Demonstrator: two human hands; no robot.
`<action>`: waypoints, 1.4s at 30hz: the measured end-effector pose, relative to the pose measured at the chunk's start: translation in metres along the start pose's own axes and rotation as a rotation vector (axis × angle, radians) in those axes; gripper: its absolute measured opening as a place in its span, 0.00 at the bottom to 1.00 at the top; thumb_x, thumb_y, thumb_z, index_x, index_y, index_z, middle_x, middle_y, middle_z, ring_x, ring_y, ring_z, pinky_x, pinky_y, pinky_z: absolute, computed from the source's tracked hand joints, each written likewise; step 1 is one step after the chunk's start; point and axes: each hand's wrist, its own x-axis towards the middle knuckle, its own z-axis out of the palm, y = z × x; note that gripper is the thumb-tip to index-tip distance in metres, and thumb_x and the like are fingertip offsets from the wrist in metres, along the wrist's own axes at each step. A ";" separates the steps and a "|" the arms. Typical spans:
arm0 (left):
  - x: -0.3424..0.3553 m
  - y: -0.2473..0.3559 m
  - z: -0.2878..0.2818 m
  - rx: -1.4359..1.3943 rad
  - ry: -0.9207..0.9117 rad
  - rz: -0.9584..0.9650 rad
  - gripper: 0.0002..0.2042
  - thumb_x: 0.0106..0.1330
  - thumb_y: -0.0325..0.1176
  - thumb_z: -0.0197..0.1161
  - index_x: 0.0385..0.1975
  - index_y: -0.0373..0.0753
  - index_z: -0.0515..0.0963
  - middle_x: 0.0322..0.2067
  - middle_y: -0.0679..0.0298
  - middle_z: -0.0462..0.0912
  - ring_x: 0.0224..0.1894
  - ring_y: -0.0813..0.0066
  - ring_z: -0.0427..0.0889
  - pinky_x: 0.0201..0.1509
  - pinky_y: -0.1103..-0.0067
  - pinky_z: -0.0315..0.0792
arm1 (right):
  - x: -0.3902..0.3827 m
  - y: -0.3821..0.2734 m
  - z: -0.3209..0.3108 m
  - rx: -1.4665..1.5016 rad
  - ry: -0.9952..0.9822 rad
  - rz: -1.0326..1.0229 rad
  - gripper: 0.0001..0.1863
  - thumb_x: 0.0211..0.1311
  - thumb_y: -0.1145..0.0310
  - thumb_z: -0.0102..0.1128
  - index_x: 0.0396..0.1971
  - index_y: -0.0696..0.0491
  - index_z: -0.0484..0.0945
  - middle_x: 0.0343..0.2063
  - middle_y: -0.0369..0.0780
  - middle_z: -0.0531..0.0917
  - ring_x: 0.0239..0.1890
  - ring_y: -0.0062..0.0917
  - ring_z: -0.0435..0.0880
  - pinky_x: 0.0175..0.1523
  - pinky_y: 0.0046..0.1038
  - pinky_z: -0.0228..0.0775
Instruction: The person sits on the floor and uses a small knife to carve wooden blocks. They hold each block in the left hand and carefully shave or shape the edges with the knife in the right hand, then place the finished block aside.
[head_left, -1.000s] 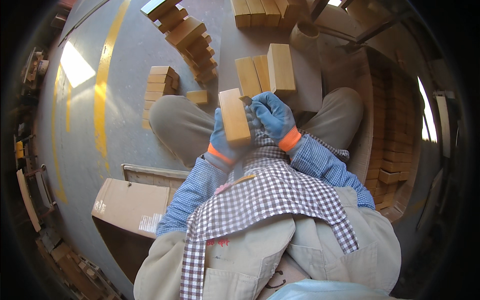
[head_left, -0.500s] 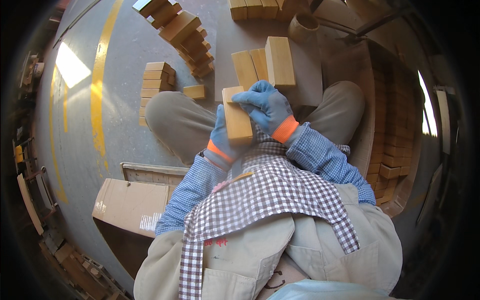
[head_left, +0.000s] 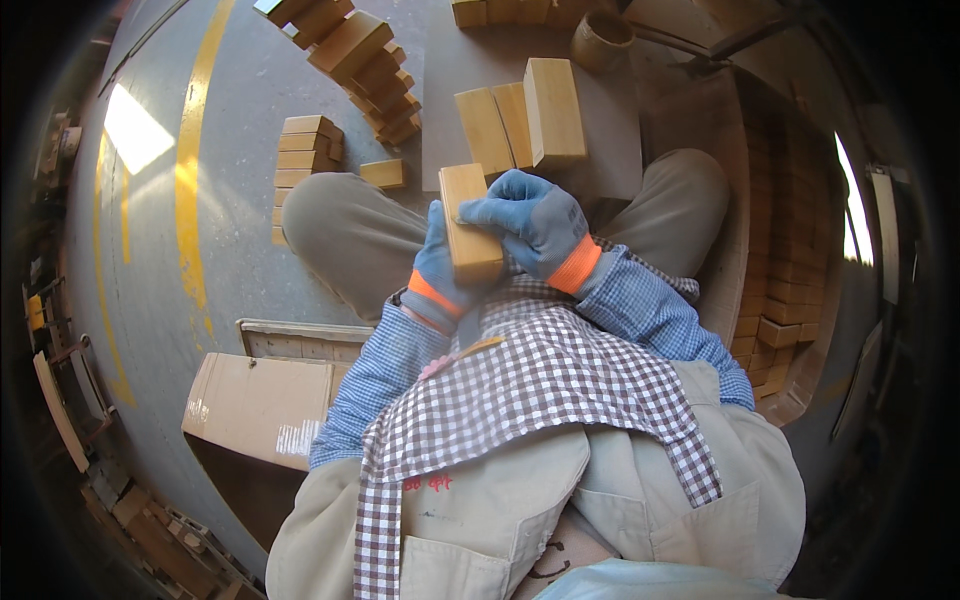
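Note:
A pale wooden block [head_left: 474,245] is held over my lap with its long face turned up. My left hand [head_left: 440,262], in a blue-grey glove with an orange cuff, wraps its left side and underside. My right hand [head_left: 535,225], gloved alike, has curled fingers pressed onto the upper face; anything pinched under the fingertips is hidden. Just beyond, two flat wooden blocks [head_left: 484,130] lie side by side on a grey-brown board [head_left: 612,130]. A taller wooden block [head_left: 556,112] stands on their right.
On the floor at left are a small stack of blocks [head_left: 308,150], a single block [head_left: 383,174] and a long leaning pile [head_left: 365,70]. A round container [head_left: 603,42] stands at the board's far side. The right-hand carton [head_left: 735,200] holds many blocks. Another carton [head_left: 260,400] sits left.
My right fingers have slid along the block's upper face from near its far end toward me. My left hand keeps its hold, and the view has shifted slightly.

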 end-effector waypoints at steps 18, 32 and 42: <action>-0.003 -0.001 0.012 0.177 0.131 0.008 0.35 0.64 0.69 0.48 0.61 0.47 0.67 0.53 0.56 0.73 0.56 0.57 0.72 0.64 0.57 0.67 | -0.023 -0.006 -0.010 -0.162 0.008 -0.208 0.15 0.51 0.69 0.67 0.41 0.41 0.85 0.31 0.33 0.80 0.34 0.27 0.81 0.34 0.26 0.77; -0.003 0.006 -0.001 -0.135 -0.177 -0.091 0.32 0.65 0.65 0.53 0.59 0.46 0.69 0.49 0.60 0.78 0.52 0.61 0.77 0.60 0.59 0.72 | -0.021 0.000 -0.001 0.350 0.111 -0.012 0.11 0.58 0.71 0.63 0.42 0.47 0.84 0.30 0.37 0.79 0.34 0.30 0.81 0.40 0.28 0.78; 0.002 0.000 -0.004 -0.018 -0.032 -0.012 0.30 0.66 0.58 0.58 0.60 0.44 0.68 0.51 0.60 0.78 0.53 0.64 0.78 0.58 0.64 0.75 | 0.006 0.016 0.005 0.047 0.118 0.112 0.13 0.57 0.75 0.62 0.42 0.47 0.85 0.31 0.38 0.80 0.39 0.31 0.80 0.47 0.29 0.76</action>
